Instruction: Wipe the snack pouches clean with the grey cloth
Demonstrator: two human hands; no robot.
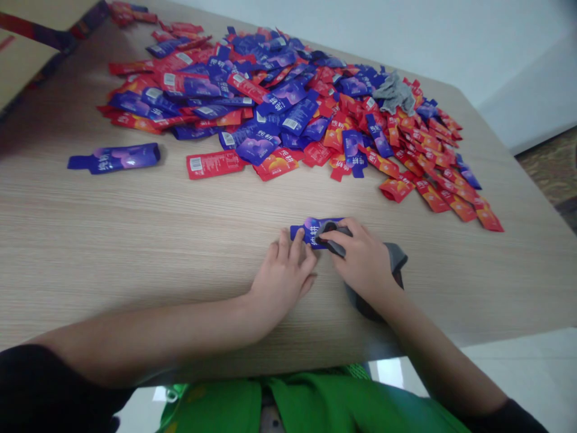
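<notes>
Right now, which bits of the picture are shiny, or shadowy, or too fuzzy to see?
In the head view, pale glints on the lone purple pouch and bright patches on the floor; in the head view, soft shadow beside the left arm; in the head view, tiny print in the heap of pouches too fuzzy to read.

Front-right tabletop [473,276] free; packet heap [297,114] blocks rear.

Left fingers [298,237] on purple packet [311,224], right fingers [339,240] around dark grey object [335,248]
</notes>
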